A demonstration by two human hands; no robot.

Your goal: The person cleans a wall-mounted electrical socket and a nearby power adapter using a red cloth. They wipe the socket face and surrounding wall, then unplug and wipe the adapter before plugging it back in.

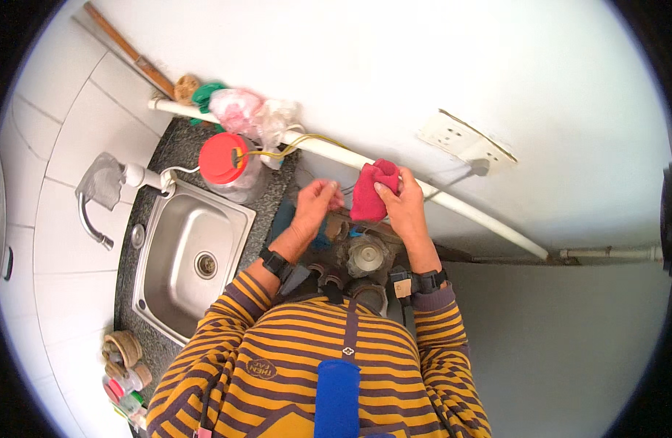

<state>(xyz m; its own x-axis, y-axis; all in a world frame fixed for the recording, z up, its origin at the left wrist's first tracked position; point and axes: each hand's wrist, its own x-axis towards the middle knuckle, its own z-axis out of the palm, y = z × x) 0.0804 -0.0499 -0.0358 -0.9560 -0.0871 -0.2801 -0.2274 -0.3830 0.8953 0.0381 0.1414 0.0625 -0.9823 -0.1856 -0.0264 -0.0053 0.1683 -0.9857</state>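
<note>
My right hand (404, 205) grips a folded red cloth (371, 191) between thumb and fingers, held up in front of the white pipe. To the left of the cloth, my left hand (316, 203) is raised with its fingers curled and somewhat blurred; whether it pinches anything cannot be told. A stainless steel sink (190, 257) lies to the left, with a faucet (95, 230) beyond it. Near the sink's upper corner stands a clear plastic jar with a red lid (223, 159). Below my hands, a white round object in clear plastic (366, 256) sits among jars (368, 293).
A long white pipe (478, 223) crosses in front of the wall, with plastic bags (248, 112) at its left part. Wall sockets (467, 139) hold a plug (480, 167). Small containers (125, 350) stand on the speckled stone counter (174, 142). A wooden stick (122, 44) leans at upper left.
</note>
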